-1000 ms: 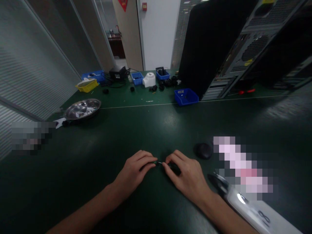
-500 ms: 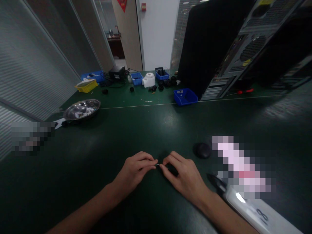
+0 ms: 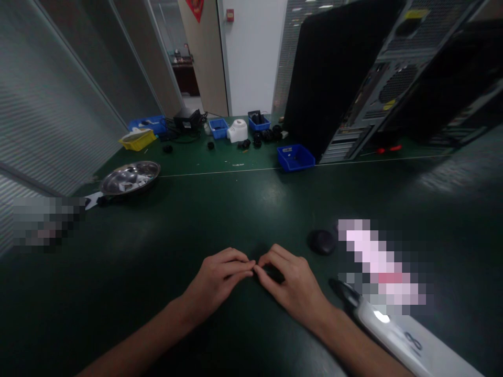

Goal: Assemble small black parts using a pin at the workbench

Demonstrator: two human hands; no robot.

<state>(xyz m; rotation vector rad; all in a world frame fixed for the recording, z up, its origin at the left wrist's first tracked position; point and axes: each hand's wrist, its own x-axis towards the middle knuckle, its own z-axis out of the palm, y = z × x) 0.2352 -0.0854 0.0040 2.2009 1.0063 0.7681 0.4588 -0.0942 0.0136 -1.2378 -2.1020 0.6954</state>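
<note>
Low over the dark green table (image 3: 188, 220), my left hand (image 3: 223, 271) has its thumb and fingers pinched together, pointing right. Opposite it, my right hand (image 3: 294, 276) is curled, its thumb and index fingertips pressed together. The fingertips of both hands meet or nearly meet. Whatever they pinch is tiny and hidden by the fingers. A dark rounded computer mouse (image 3: 323, 242) lies on the table just right of my right hand.
A white case marked 8 (image 3: 416, 335) lies right of my right forearm, near a blurred-out pink patch. Farther back stand a metal bowl (image 3: 108, 183), a blue bin (image 3: 295, 159), a yellow tray (image 3: 137, 142), a white plastic housing (image 3: 237, 132) and a computer tower (image 3: 334, 78).
The fingertips of my two hands have drawn closer together. A thin pale piece that showed between them is now covered. The whole view has shifted slightly.
</note>
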